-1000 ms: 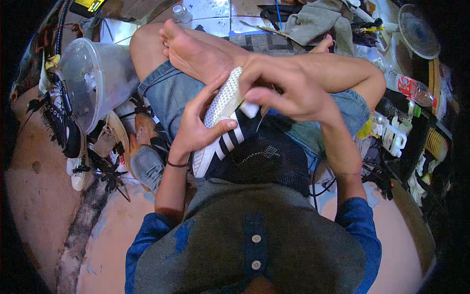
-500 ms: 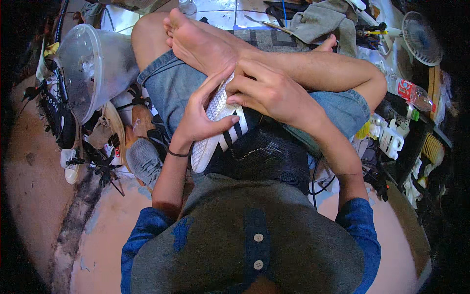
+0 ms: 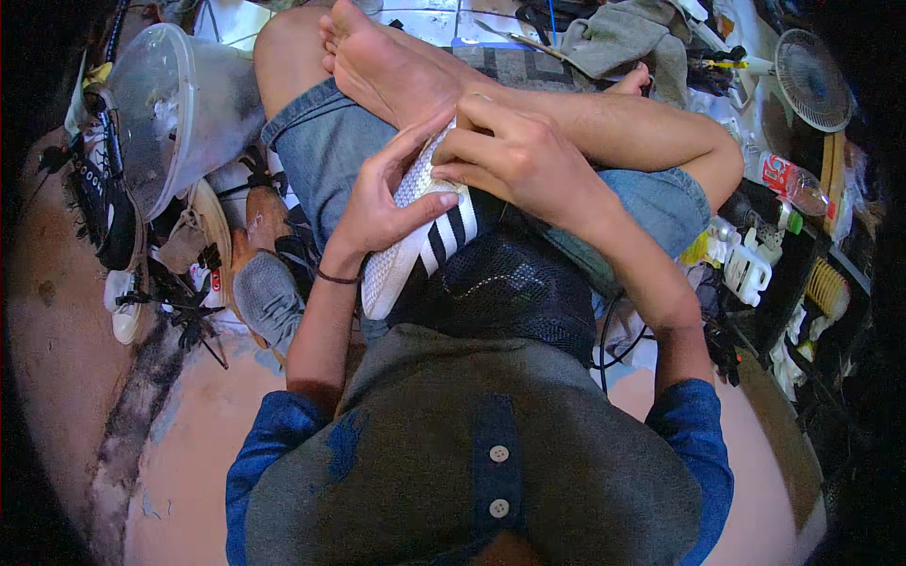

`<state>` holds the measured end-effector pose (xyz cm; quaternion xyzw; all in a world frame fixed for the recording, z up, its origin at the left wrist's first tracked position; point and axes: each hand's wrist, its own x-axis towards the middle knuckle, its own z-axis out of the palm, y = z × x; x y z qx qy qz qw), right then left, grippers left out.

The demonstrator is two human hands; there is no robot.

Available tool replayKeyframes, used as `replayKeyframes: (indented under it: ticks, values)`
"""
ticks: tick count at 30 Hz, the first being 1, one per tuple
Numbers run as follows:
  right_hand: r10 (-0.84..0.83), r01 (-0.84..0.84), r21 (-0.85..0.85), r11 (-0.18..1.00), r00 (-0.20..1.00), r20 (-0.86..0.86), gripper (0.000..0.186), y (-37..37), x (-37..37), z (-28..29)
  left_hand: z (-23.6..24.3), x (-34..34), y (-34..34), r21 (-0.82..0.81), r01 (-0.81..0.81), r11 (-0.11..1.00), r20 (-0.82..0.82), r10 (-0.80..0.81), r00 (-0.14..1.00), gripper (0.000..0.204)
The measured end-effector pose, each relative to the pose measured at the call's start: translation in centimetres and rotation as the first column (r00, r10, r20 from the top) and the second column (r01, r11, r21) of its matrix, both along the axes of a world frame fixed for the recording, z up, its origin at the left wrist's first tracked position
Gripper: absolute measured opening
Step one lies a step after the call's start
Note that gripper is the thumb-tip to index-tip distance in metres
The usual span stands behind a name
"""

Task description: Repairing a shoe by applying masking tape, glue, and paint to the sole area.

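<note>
A white sneaker with black side stripes and a textured white sole lies tilted across my lap. My left hand is wrapped around it, the thumb pressing on the striped side and the fingers along the sole. My right hand is closed over the shoe's far part, fingers curled and thumb and fingertips pinched together at its side. Whatever sits in that pinch is too small or hidden to make out. Beneath the shoe, black mesh material covers my lap. A bare foot rests just beyond the shoe.
On the left, a clear plastic tub lies tipped, with a black shoe and a grey shoe nearby. A plastic bottle, a white jug and a small fan are at the right. A grey cloth lies ahead.
The whole view has shifted slightly. Both hands keep their hold around the sneaker, and its striped side shows a little more between them.
</note>
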<state>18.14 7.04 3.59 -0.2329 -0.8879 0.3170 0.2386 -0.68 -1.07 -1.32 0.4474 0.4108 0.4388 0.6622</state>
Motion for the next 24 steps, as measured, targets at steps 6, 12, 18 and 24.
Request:
replayKeyframes:
  ticks: [6,12,18,24]
  values:
    - [-0.061,0.062,-0.069,0.996,0.998,0.007,0.036,1.3,1.4,2.1,0.9,0.0,-0.5,0.064,-0.071,0.995,-0.028,0.073,0.997,0.082]
    - [-0.276,0.23,-0.313,0.921,0.955,-0.111,0.02,3.7,5.6,0.1,1.6,0.0,-0.9,0.095,-0.148,0.984,-0.016,0.15,0.989,0.086]
    - [-0.344,0.352,-0.058,0.934,0.931,0.122,0.025,7.3,6.4,3.7,2.4,0.3,-0.8,0.222,0.017,0.975,-0.256,0.042,0.966,0.081]
    - [-0.366,0.394,-0.422,0.816,0.919,0.149,0.017,9.3,5.5,6.4,3.8,-0.2,-0.6,0.294,0.095,0.951,-0.38,0.026,0.925,0.074]
